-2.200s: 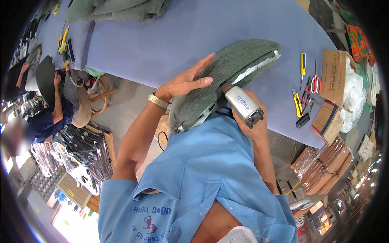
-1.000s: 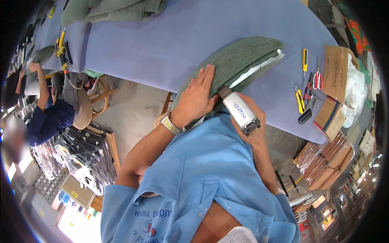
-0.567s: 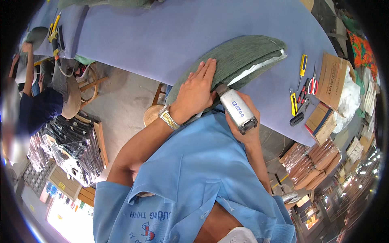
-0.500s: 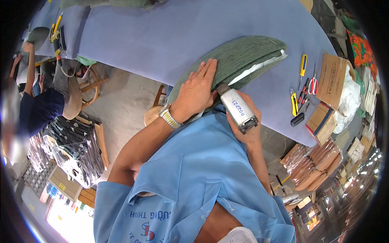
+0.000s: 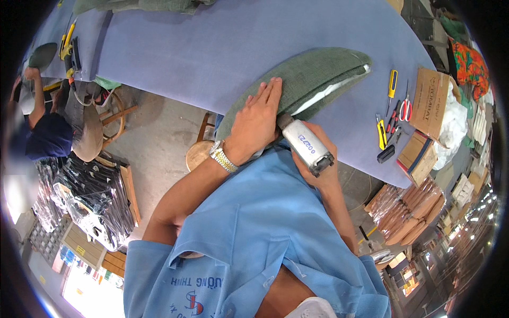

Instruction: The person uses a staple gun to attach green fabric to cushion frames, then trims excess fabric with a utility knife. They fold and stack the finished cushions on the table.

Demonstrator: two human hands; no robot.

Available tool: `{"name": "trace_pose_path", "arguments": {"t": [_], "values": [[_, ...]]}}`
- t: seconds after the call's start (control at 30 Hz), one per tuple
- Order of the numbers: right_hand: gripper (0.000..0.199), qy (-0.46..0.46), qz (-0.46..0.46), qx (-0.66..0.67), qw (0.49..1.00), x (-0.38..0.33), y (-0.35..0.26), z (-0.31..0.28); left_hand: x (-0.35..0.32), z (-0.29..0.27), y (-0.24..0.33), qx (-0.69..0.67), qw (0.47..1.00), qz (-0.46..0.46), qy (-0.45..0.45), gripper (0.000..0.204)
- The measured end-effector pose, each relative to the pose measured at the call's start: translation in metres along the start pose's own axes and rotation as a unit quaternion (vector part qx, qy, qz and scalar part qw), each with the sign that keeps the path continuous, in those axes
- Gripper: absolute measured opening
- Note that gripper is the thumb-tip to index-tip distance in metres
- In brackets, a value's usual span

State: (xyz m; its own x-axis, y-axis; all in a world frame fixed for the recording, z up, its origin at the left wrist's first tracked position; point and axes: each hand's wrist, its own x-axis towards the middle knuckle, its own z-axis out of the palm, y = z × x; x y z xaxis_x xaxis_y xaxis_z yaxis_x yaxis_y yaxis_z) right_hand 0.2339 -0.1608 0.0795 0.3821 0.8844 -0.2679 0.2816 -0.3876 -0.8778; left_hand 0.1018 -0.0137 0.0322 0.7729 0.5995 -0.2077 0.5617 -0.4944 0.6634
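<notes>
Your left hand (image 5: 258,123) lies flat, fingers spread, on the near end of the green cushion (image 5: 307,79), whose long axis runs far-right across the blue table (image 5: 212,47). Your right hand (image 5: 318,169) grips the grey tool (image 5: 306,144), nose touching the cushion's near edge

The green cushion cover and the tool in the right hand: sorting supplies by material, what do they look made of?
Cushion cover: seemingly coarse woven fabric, matte, with visible grainy texture. Tool in the right hand: likely smooth, light grey plastic or painted metal; the dark end cap's material is unclear.
</notes>
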Motion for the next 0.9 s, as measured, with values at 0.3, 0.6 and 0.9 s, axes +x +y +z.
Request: {"name": "trace_pose_path", "arguments": {"t": [0.3, 0.6, 0.9], "values": [[0.052, 0.054, -0.038, 0.006, 0.998, 0.018, -0.017, 0.002, 0.014, -0.019, -0.003, 0.033, 0.998, 0.049, 0.005, 0.093], [0.049, 0.133, -0.084, 0.060, 0.986, 0.021, -0.005, -0.026, 0.044, -0.024, 0.040, 0.048, 0.991, 0.113, 0.043, 0.085], [0.050, 0.114, -0.013, 0.082, 0.990, 0.009, 0.054, -0.033, 0.069, -0.037, -0.013, -0.338, 0.921, 0.019, -0.193, 0.071]]}}
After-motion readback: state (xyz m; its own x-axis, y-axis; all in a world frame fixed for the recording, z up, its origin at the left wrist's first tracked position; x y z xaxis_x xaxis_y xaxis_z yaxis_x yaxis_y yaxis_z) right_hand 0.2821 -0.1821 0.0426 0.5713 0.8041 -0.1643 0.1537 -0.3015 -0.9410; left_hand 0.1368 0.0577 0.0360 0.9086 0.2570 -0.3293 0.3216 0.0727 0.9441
